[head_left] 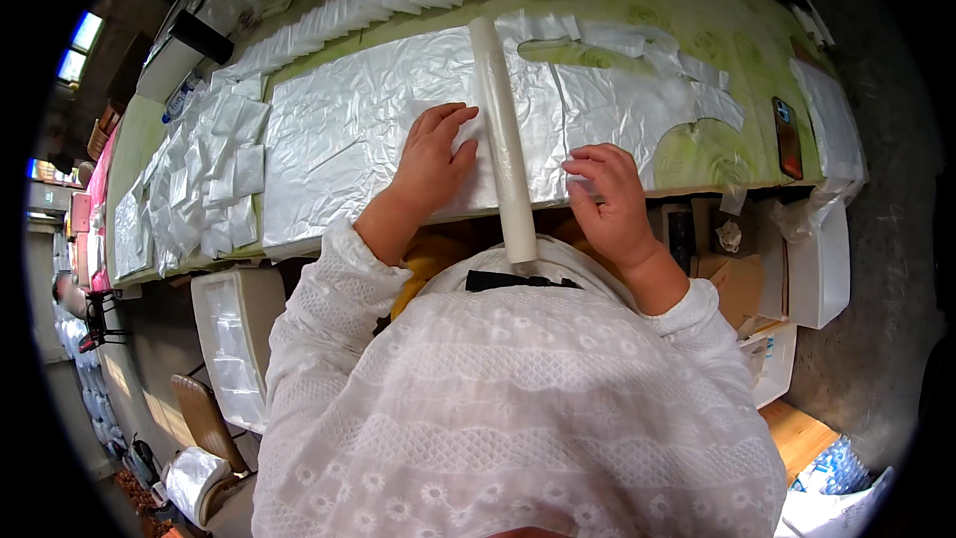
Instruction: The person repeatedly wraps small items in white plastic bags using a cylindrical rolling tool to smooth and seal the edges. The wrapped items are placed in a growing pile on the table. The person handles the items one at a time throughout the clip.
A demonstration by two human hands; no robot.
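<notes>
1. Head view, 9 o'clock: small folded white plastic pieces (214, 174) lie heaped on the green-patterned table (687, 25).
2. Centre-left: left hand (430, 161) rests flat, fingers spread wide, on the wrinkled white plastic sheet (339, 144); it grips nothing.
3. Centre: long white roll (503, 134) lies across the sheet, running 12 to 6 o'clock, its near end overhanging the table edge. Left fingertips are just beside it.
4. Centre-right: right hand (609, 201), fingers curled narrow, pinches the sheet edge at 3 o'clock of the roll.
5. At 2 o'clock: a phone (787, 136) lies on the table, well apart.
</notes>
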